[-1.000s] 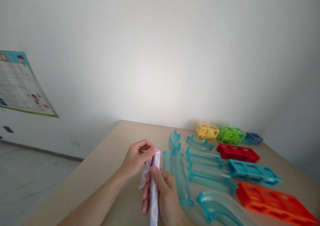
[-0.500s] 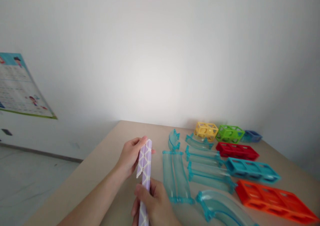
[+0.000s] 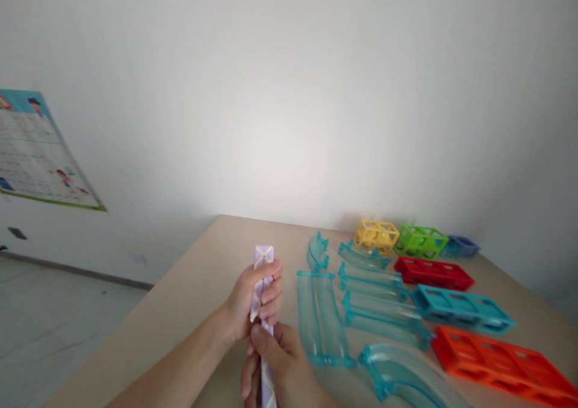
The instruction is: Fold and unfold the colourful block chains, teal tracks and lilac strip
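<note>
A lilac and white snake puzzle [image 3: 264, 255], made of triangular segments, is held upright above the table and folded double in its upper part. My left hand [image 3: 257, 293] wraps around that upper part, thumb across its face and fingers curled round the right side. Just below, my right hand [image 3: 282, 360] grips the single lower strip [image 3: 268, 381] between thumb and fingers. The two hands almost touch. Fingers cover much of the puzzle's middle, and its lower end runs out of the picture.
Clear teal track pieces [image 3: 332, 318], straight and curved, lie right of my hands. Beyond them are orange [image 3: 501, 360], teal [image 3: 463, 307] and red [image 3: 433, 272] frame blocks. Yellow [image 3: 376, 236], green [image 3: 421, 241] and blue [image 3: 464, 247] blocks stand by the wall. A poster [image 3: 43, 149] hangs left.
My left hand has closed its fingers round the upper part of the snake puzzle and come down closer to my right hand. The folded part has turned to face me more squarely.
</note>
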`<move>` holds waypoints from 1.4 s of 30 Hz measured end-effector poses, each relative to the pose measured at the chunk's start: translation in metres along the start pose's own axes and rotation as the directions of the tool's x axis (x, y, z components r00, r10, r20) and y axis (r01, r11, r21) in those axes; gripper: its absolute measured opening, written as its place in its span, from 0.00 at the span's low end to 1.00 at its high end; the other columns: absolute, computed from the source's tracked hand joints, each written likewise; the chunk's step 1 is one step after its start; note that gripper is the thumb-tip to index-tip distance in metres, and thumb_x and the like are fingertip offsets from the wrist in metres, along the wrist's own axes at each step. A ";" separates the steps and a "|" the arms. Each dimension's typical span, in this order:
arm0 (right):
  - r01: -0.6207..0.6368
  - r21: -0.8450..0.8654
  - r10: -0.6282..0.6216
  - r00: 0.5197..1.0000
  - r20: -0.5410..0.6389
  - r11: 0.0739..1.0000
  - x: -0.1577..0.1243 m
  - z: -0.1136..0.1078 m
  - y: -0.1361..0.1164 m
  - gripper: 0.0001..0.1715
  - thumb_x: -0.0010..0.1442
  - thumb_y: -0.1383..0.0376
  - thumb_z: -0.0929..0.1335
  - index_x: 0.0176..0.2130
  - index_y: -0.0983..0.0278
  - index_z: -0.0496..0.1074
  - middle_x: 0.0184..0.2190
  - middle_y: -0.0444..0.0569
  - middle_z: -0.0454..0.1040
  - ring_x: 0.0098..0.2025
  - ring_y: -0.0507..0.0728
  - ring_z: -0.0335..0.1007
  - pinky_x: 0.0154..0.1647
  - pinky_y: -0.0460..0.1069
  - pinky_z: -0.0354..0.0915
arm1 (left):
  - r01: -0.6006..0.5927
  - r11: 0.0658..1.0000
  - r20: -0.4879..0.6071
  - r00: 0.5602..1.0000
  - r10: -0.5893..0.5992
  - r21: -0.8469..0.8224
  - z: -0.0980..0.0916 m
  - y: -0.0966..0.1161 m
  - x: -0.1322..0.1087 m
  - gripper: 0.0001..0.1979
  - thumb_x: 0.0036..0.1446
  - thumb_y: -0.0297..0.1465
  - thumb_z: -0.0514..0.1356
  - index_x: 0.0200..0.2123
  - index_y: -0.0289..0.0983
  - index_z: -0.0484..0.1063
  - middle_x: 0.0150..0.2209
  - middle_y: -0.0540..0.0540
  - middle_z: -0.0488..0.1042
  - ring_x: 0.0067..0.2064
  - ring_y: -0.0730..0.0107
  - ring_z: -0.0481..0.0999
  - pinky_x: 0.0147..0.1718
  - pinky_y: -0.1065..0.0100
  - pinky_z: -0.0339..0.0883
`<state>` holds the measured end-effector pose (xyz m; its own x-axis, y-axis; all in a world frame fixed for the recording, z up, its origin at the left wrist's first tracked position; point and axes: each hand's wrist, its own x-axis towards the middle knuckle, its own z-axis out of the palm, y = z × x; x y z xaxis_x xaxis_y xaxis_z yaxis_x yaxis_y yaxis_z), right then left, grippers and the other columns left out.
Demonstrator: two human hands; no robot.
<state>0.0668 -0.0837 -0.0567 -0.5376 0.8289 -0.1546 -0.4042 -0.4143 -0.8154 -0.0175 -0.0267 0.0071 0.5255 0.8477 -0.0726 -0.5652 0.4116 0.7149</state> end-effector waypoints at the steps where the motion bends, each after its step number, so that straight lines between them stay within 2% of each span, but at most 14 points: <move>1: 0.003 0.005 -0.003 1.000 -0.014 1.000 0.000 0.001 -0.001 0.35 0.43 0.36 0.69 0.29 0.65 0.63 0.08 0.41 0.64 0.06 0.50 0.56 0.05 0.41 0.50 | 0.002 1.000 -0.020 1.000 -0.002 -0.001 0.000 0.001 0.001 0.13 0.56 0.38 0.58 0.24 0.38 0.61 0.11 0.59 0.54 0.10 0.81 0.49 0.10 0.76 0.55; 4: 0.021 0.019 -0.019 0.997 -0.071 1.000 -0.002 0.003 -0.003 0.34 0.45 0.37 0.68 0.30 0.64 0.63 0.09 0.41 0.66 0.05 0.50 0.56 0.04 0.41 0.50 | -0.023 0.999 -0.087 0.996 0.025 0.029 -0.001 -0.001 0.005 0.13 0.55 0.40 0.58 0.25 0.38 0.62 0.12 0.58 0.57 0.11 0.79 0.55 0.13 0.75 0.57; 6: 0.046 0.018 -0.043 0.989 -0.143 0.999 -0.005 0.005 -0.006 0.34 0.45 0.36 0.68 0.29 0.64 0.62 0.09 0.40 0.66 0.05 0.49 0.55 0.04 0.40 0.49 | -0.054 0.986 -0.169 0.982 0.081 0.157 -0.003 -0.003 0.008 0.14 0.53 0.42 0.60 0.26 0.37 0.64 0.16 0.55 0.65 0.15 0.75 0.65 0.17 0.72 0.62; 8: 0.071 0.012 -0.066 0.972 -0.226 0.997 -0.009 0.006 -0.010 0.35 0.45 0.35 0.67 0.29 0.63 0.62 0.10 0.39 0.66 0.05 0.48 0.55 0.04 0.40 0.48 | -0.064 0.931 -0.201 0.969 0.144 0.360 -0.006 -0.004 0.009 0.15 0.51 0.42 0.63 0.28 0.34 0.68 0.20 0.50 0.71 0.21 0.71 0.71 0.22 0.71 0.63; 10: 0.099 0.002 -0.094 0.953 -0.287 0.995 -0.011 0.007 -0.013 0.35 0.45 0.34 0.67 0.29 0.63 0.62 0.11 0.38 0.66 0.05 0.48 0.56 0.04 0.40 0.49 | -0.057 0.839 -0.141 0.977 0.158 0.542 -0.009 -0.002 0.008 0.15 0.47 0.39 0.67 0.30 0.32 0.71 0.24 0.47 0.74 0.24 0.71 0.72 0.24 0.72 0.62; 13: 0.131 0.015 -0.122 0.954 -0.275 0.991 -0.013 0.007 -0.013 0.35 0.47 0.34 0.65 0.30 0.63 0.62 0.11 0.38 0.66 0.06 0.49 0.57 0.04 0.41 0.50 | -0.071 0.750 -0.029 0.992 0.120 0.658 -0.010 0.006 0.002 0.16 0.45 0.37 0.69 0.34 0.32 0.73 0.27 0.47 0.75 0.27 0.72 0.72 0.25 0.74 0.61; 17: 0.150 0.099 -0.130 0.975 -0.181 0.984 -0.011 0.011 -0.010 0.35 0.47 0.34 0.65 0.30 0.63 0.62 0.10 0.40 0.66 0.05 0.49 0.55 0.04 0.41 0.49 | -0.089 0.738 0.036 0.996 0.087 0.668 -0.012 0.018 -0.006 0.18 0.45 0.37 0.69 0.36 0.33 0.72 0.29 0.45 0.76 0.29 0.69 0.74 0.27 0.72 0.64; 21: 0.119 0.185 -0.100 0.989 -0.110 0.975 -0.010 0.011 -0.015 0.36 0.48 0.34 0.64 0.30 0.63 0.63 0.09 0.43 0.67 0.04 0.49 0.55 0.03 0.41 0.50 | -0.109 0.733 0.065 0.994 0.089 0.671 -0.019 0.020 -0.009 0.20 0.44 0.37 0.70 0.38 0.32 0.73 0.31 0.41 0.78 0.30 0.64 0.77 0.29 0.69 0.67; 24: 0.035 0.266 -0.037 0.999 0.003 0.963 -0.012 0.006 -0.025 0.36 0.51 0.34 0.61 0.31 0.65 0.66 0.10 0.45 0.69 0.05 0.50 0.57 0.04 0.41 0.52 | -0.153 0.763 0.069 0.988 0.141 0.628 -0.023 0.017 -0.007 0.20 0.44 0.37 0.70 0.38 0.32 0.73 0.30 0.41 0.78 0.32 0.61 0.78 0.32 0.65 0.70; 28: -0.130 0.296 0.097 0.988 0.124 0.946 -0.015 0.002 -0.031 0.39 0.55 0.35 0.57 0.33 0.67 0.69 0.14 0.50 0.72 0.10 0.53 0.66 0.07 0.42 0.57 | -0.231 0.835 -0.018 0.961 0.276 0.500 -0.023 0.016 -0.001 0.18 0.44 0.37 0.70 0.37 0.34 0.72 0.27 0.44 0.78 0.28 0.62 0.78 0.32 0.63 0.71; 31: -0.012 0.235 0.004 0.999 0.036 0.972 -0.015 0.004 -0.027 0.35 0.54 0.38 0.62 0.38 0.66 0.68 0.14 0.47 0.73 0.10 0.54 0.67 0.07 0.43 0.58 | -0.249 0.861 -0.118 0.936 0.332 0.443 -0.021 0.020 0.002 0.17 0.44 0.36 0.69 0.36 0.33 0.72 0.24 0.47 0.76 0.25 0.66 0.77 0.30 0.64 0.71; 34: 0.114 0.136 -0.101 0.990 -0.096 0.984 -0.013 0.006 -0.025 0.29 0.50 0.43 0.69 0.38 0.64 0.64 0.16 0.42 0.72 0.11 0.54 0.67 0.08 0.44 0.61 | -0.220 0.874 -0.194 0.924 0.329 0.434 -0.019 0.022 0.004 0.16 0.44 0.35 0.69 0.34 0.32 0.73 0.24 0.49 0.74 0.25 0.69 0.75 0.29 0.66 0.71; 38: 0.144 0.098 -0.122 0.971 -0.205 0.985 -0.010 0.004 -0.029 0.32 0.45 0.44 0.72 0.38 0.64 0.64 0.17 0.41 0.72 0.11 0.54 0.67 0.09 0.44 0.62 | -0.227 0.851 -0.182 0.920 0.347 0.474 -0.023 0.021 0.006 0.14 0.44 0.34 0.70 0.31 0.32 0.72 0.25 0.50 0.72 0.28 0.70 0.74 0.29 0.67 0.71; 42: 0.145 0.144 -0.111 0.969 -0.218 0.979 -0.011 0.001 -0.031 0.30 0.53 0.43 0.66 0.37 0.66 0.66 0.16 0.43 0.71 0.11 0.52 0.65 0.09 0.44 0.61 | -0.216 0.796 -0.115 0.935 0.336 0.566 -0.027 0.021 0.006 0.16 0.46 0.36 0.68 0.35 0.33 0.72 0.27 0.48 0.74 0.27 0.70 0.74 0.26 0.70 0.67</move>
<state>0.0845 -0.0798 -0.0288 -0.3146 0.9318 -0.1812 -0.5801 -0.3398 -0.7403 -0.0434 -0.0041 0.0025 0.2277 0.9693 0.0925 -0.2035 -0.0455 0.9780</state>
